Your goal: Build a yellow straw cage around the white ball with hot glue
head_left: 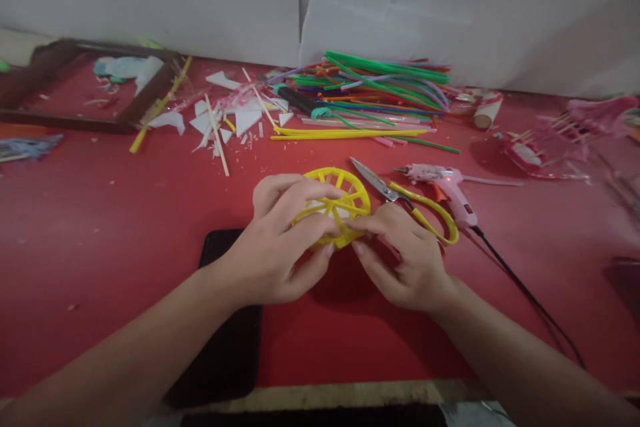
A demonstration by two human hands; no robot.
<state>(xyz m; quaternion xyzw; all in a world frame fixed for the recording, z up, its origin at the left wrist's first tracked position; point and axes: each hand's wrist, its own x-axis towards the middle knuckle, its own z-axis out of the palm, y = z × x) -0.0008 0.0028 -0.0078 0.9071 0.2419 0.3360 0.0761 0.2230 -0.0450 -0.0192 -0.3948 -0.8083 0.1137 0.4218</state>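
Observation:
A round yellow wheel-like piece with spokes [356,188] is held above the red table, with something white showing behind its spokes. My left hand [285,240] grips it from the left, fingers over the spokes and thumb at the lower edge. From the right, my right hand [407,253] pinches its lower right rim between thumb and index finger. Just beyond my right hand lie scissors with yellow handles [430,213], partly open. A pink glue gun [445,187] with a small lit light lies beside them.
A black phone-like slab [225,353] lies under my left forearm. Colourful pipe cleaners [375,87], white scraps [247,121] and a brown tray [70,121] line the back. Pink craft pieces [600,113] stand right. The glue gun's cord [530,293] runs to the front right.

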